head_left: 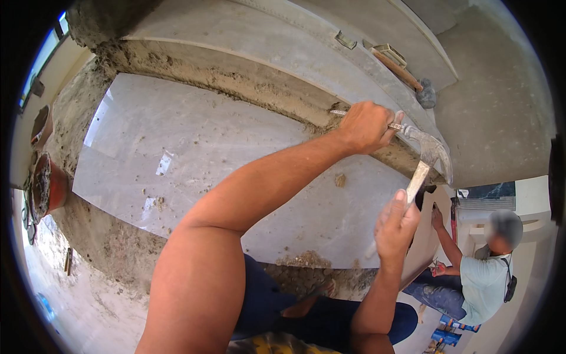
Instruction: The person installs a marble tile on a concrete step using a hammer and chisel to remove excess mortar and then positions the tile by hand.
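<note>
My left hand (367, 127) is closed around a thin ribbed steel rod (338, 112), which sticks out on both sides of the fist. Its left end points at the rough mortar joint (265, 105) above the large pale grey slab (212, 147). In my right hand (396, 227) is the light, worn handle of a claw hammer (433, 150). The hammer's metal head is right at the rod's other end; whether they touch I cannot tell. Small crumbs of mortar lie scattered over the slab.
On the ledge above lie a wooden-handled mallet (398, 69) and a small block (346, 40). Orange buckets (58, 186) stand at the left by rough mortar. A co-worker (486, 283) in a light shirt and cap is close by at the lower right, near blue packages (445, 336).
</note>
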Available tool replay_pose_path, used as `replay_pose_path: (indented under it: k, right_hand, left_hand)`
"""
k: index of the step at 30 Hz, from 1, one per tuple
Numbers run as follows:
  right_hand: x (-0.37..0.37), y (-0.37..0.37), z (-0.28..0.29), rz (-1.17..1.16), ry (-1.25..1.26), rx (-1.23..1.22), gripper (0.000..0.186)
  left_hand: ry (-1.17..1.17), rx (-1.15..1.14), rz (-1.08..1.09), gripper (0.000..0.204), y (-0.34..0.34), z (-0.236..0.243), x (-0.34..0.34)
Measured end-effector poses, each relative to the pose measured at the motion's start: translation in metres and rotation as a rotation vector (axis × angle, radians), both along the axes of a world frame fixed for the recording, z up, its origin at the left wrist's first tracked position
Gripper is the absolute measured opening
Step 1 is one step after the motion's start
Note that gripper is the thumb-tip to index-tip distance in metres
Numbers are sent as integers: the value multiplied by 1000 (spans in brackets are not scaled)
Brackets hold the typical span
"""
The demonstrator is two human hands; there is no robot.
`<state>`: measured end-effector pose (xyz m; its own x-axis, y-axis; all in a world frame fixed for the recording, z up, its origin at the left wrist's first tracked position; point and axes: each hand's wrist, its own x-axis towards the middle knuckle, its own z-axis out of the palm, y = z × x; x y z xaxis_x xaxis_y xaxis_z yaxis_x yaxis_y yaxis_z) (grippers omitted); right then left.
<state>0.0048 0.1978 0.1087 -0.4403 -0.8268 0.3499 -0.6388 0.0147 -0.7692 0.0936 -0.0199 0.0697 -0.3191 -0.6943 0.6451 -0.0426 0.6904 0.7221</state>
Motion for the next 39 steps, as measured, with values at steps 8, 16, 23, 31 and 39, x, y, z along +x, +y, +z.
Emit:
replay_pose_path:
  k: [8, 16, 23, 31, 39]
  right_hand:
    - [36, 15, 46, 137, -206, -527, 36]
    - [24, 8, 30, 27, -250, -57, 40]
    - [37, 9, 28, 51, -117, -475, 49]
    - [28, 22, 4, 33, -308, -340, 47]
    - [39, 29, 2, 89, -358, -334, 44]
  left_hand:
    - [-5, 29, -16, 39, 1, 1, -3]
    - [2, -13, 22, 45, -1, -6, -2]
    - [13, -114, 16, 47, 1, -16, -7]
    - [-257, -322, -263, 52, 38, -44, -4]
    - [-153, -239, -138, 52, 16, -27, 3]
